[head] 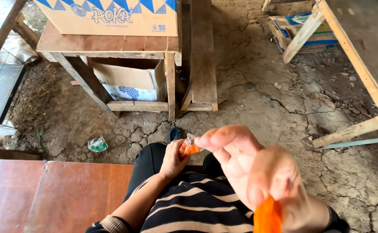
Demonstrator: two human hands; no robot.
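Note:
My left hand [172, 158] is low over my lap, fingers closed around a small clear plastic packet with orange contents [188, 148]. My right hand [258, 174] is raised close to the camera, its fingertips pinching the top of the same packet. An orange piece [267, 216] shows at the heel of my right hand, blurred and close to the lens; I cannot tell what it is. I am seated, wearing a striped dark top and black trousers.
A reddish-brown wooden tabletop [46, 194] lies at my left. Ahead stands a wooden table [107, 45] bearing a cardboard box [111, 17], with another box [130, 82] beneath. A small plastic bag [97, 145] lies on cracked dirt ground. A wooden frame [361, 64] stands right.

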